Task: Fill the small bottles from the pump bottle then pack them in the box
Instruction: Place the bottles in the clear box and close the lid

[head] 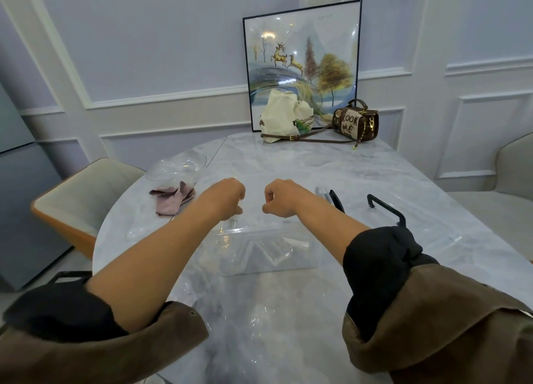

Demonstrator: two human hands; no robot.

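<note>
A clear plastic box [268,251] lies on the marble table [288,311] in front of me, with dim, see-through shapes inside that I cannot make out. My left hand [227,197] and my right hand [281,197] hover side by side just behind and above the box, fingers curled and thumbs pinched against them. They seem to grip a see-through lid or flap of the box, of which only a faint glint shows by the left hand. A silver and black object [328,196], perhaps the pump bottle, lies right of my right hand, partly hidden.
A black handle [385,209] of something clear stands at the right. A pink cloth [173,200] and a clear bowl-like container [178,165] lie at the left. At the table's far end are a cream cloth bag [284,118], a brown handbag [356,122] and a framed picture [302,60]. Chairs stand on both sides.
</note>
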